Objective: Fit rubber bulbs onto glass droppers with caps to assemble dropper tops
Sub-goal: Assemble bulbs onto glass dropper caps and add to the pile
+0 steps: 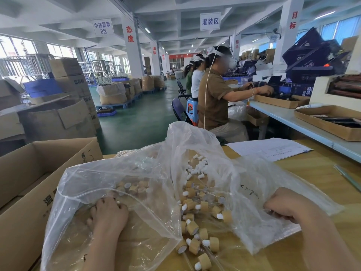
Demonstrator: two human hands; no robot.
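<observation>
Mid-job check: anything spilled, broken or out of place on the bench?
Nothing looks broken. The finished dropper tops lie loose on the table between the left plastic bag and the right plastic bag, caps and glass tubes pointing every way, some near the front edge. Probably a working pile, not a spill.

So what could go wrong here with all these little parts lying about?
The finished droppers lie loose on the table, glass tubes sticking out; dragged plastic could roll or crack them. The right hand grips a bag; a tug might scatter the white bulbs nearby. The left hand works under crinkled plastic and may fumble.
</observation>
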